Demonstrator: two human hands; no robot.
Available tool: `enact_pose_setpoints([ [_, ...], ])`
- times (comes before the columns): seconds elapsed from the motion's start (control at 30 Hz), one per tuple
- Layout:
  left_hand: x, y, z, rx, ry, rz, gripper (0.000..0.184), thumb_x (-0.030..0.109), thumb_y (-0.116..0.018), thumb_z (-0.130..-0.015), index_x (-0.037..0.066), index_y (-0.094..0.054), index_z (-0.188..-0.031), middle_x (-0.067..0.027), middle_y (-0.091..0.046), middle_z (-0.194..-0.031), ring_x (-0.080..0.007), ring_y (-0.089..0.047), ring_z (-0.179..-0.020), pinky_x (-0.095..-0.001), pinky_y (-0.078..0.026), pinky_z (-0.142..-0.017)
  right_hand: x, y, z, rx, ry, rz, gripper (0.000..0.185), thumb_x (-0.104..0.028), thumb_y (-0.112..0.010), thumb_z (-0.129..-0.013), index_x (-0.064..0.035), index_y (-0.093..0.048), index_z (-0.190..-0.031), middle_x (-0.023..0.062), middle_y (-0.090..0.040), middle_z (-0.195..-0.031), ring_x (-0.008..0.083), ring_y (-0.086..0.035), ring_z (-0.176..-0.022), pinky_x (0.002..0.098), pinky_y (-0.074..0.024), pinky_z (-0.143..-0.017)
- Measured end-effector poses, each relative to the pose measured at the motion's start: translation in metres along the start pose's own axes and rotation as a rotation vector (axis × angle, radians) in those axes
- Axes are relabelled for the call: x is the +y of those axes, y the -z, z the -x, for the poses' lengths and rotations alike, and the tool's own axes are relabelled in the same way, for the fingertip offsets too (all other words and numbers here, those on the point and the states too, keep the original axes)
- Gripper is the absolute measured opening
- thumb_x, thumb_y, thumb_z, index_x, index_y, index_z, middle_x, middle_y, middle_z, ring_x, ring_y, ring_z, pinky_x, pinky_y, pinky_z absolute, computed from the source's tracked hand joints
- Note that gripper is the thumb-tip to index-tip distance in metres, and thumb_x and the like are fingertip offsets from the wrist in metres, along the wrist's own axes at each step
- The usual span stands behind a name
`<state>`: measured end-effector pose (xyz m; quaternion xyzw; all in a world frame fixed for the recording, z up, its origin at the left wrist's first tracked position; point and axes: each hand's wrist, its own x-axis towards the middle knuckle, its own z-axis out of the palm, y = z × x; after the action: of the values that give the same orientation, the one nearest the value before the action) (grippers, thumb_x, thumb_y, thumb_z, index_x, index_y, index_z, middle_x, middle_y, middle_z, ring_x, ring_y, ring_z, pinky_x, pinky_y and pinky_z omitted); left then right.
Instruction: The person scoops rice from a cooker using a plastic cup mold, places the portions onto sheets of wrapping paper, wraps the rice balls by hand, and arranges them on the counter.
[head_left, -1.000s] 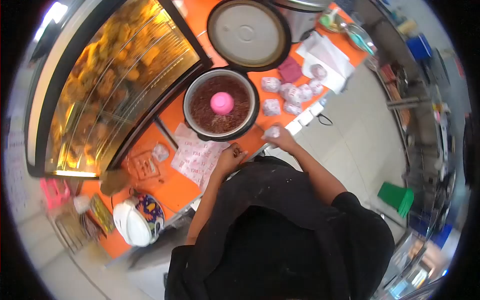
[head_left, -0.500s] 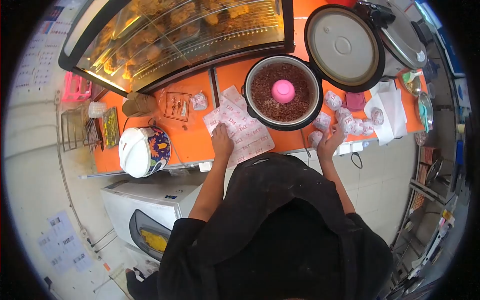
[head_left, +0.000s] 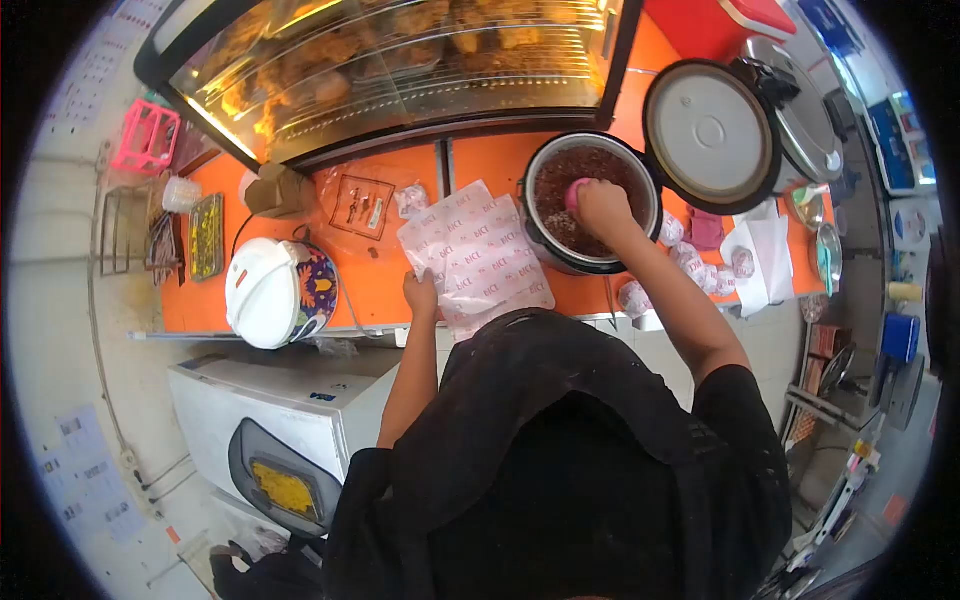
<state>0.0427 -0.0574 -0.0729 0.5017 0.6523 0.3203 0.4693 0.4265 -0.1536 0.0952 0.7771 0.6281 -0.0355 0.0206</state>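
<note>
The right hand (head_left: 606, 212) wraps its fingers around the cup (head_left: 573, 196) inside the pot (head_left: 565, 260); the left hand (head_left: 421, 292) pinches the paper (head_left: 478, 255) at its edge. Best is a firm grip, paper kept flat.

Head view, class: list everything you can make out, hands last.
Counter: one, orange, centre
Display case: one, black frame, back left
Pot: one, silver rim, on counter
Bowl: one, pink, in pot
Lid: one, grey, right of pot
Printed sheets: several, pinkish white, left of pot
Wrapped bundles: several, white, mostly right of pot
Container: one, white lid, counter's left
Crate: one, pink, far left
Cabinet: one, white, below counter
Sleeves: two, black, bottom
Left hand: one, sheets' left edge
Right hand: one, on bowl
</note>
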Motion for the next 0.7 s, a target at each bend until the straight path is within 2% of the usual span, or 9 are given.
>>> enact_pose_setpoints([
  [0.1, -0.004, 0.008, -0.002, 0.109, -0.103, -0.231, 0.034, 0.015, -0.071, -0.086, -0.003, -0.056, -0.111, -0.0237, -0.07, -0.098, -0.0397, -0.069, -0.086, -0.0447, -0.053, -0.082, -0.012, -0.005, -0.005, 0.049, 0.01, 0.036, 0.014, -0.012, -0.067, -0.079, -0.0035, -0.072, -0.089, 0.016, -0.071, -0.087, 0.0323, -0.071, -0.079, 0.0419, -0.0595, -0.067],
  [0.17, 0.013, 0.011, 0.006, 0.083, -0.178, -0.385, 0.057, 0.016, -0.074, -0.084, -0.004, -0.045, -0.13, -0.025, -0.069, -0.104, -0.0424, -0.068, -0.091, -0.0457, -0.052, -0.084, -0.014, -0.021, -0.01, 0.073, -0.136, 0.198, 0.017, -0.011, -0.065, -0.081, -0.001, -0.071, -0.094, 0.0151, -0.07, -0.086, 0.031, -0.071, -0.075, 0.0424, -0.0593, -0.064],
  [0.2, 0.019, 0.011, 0.01, 0.058, -0.168, -0.383, 0.076, 0.016, -0.076, -0.081, 0.001, -0.034, -0.142, -0.0248, -0.06, -0.125, -0.0421, -0.06, -0.111, -0.0483, -0.047, -0.093, -0.012, -0.029, -0.012, 0.073, -0.135, 0.204, 0.017, -0.011, -0.065, -0.081, -0.001, -0.071, -0.094, 0.0151, -0.07, -0.086, 0.031, -0.071, -0.075, 0.0424, -0.0593, -0.064],
  [0.3, 0.046, 0.017, 0.027, 0.147, -0.483, -0.779, 0.078, 0.018, -0.078, -0.077, 0.004, -0.038, -0.142, -0.0216, -0.044, -0.143, -0.0409, -0.043, -0.129, -0.0515, -0.038, -0.102, -0.006, -0.026, -0.014, 0.126, -0.234, 0.264, 0.024, -0.016, -0.069, -0.083, -0.0012, -0.07, -0.101, 0.0142, -0.071, -0.088, 0.0344, -0.069, -0.074, 0.0432, -0.0595, -0.069],
  [0.37, 0.044, 0.016, 0.023, 0.061, -0.532, -0.777, 0.077, 0.018, -0.079, -0.074, 0.007, -0.042, -0.14, -0.0179, -0.035, -0.147, -0.04, -0.034, -0.133, -0.0547, -0.033, -0.105, -0.002, 0.002, -0.01, 0.084, -0.291, -0.045, 0.043, -0.023, -0.076, -0.076, 0.0006, -0.066, -0.111, 0.019, -0.072, -0.091, 0.0426, -0.068, -0.082, 0.0454, -0.0577, -0.083],
  [0.4, 0.053, 0.016, 0.026, -0.008, -0.604, -0.763, 0.075, 0.017, -0.078, -0.075, 0.007, -0.043, -0.14, -0.0178, -0.037, -0.145, -0.0394, -0.035, -0.133, -0.0538, -0.032, -0.105, 0.005, 0.007, -0.012, 0.031, -0.328, -0.129, 0.058, -0.031, -0.08, -0.075, -0.0014, -0.066, -0.123, 0.0233, -0.072, -0.097, 0.0466, -0.068, -0.087, 0.0456, -0.0544, -0.09],
  [0.57, 0.096, -0.009, 0.016, -0.333, -0.827, -0.458, 0.075, 0.014, -0.075, -0.079, 0.004, -0.04, -0.145, -0.0209, -0.046, -0.141, -0.0377, -0.044, -0.13, -0.0516, -0.038, -0.104, 0.007, -0.004, -0.004, 0.149, -0.39, -0.502, 0.062, -0.039, -0.082, -0.077, -0.0006, -0.066, -0.124, 0.0288, -0.07, -0.104, 0.0409, -0.069, -0.1, 0.048, -0.0531, -0.088],
  [0.63, 0.137, -0.028, 0.022, -0.94, -0.4, 0.024, 0.083, 0.015, -0.072, -0.084, 0.0, -0.028, -0.153, -0.0276, -0.047, -0.144, -0.0403, -0.054, -0.125, -0.0481, -0.047, -0.099, 0.004, -0.017, 0.0, 0.235, -0.393, -0.546, 0.062, -0.04, -0.082, -0.077, 0.0, -0.067, -0.121, 0.0279, -0.07, -0.1, 0.043, -0.069, -0.098, 0.0483, -0.0532, -0.087],
  [0.7, 0.148, -0.054, 0.028, -1.049, -0.486, -0.034, 0.087, 0.017, -0.071, -0.086, -0.001, -0.021, -0.156, -0.0304, -0.045, -0.146, -0.0422, -0.057, -0.122, -0.0467, -0.05, -0.096, -0.007, 0.004, -0.001, 0.117, -0.467, -0.611, 0.058, -0.04, -0.083, -0.076, 0.0022, -0.069, -0.113, 0.0274, -0.07, -0.1, 0.0424, -0.069, -0.097, 0.0479, -0.0536, -0.085],
])
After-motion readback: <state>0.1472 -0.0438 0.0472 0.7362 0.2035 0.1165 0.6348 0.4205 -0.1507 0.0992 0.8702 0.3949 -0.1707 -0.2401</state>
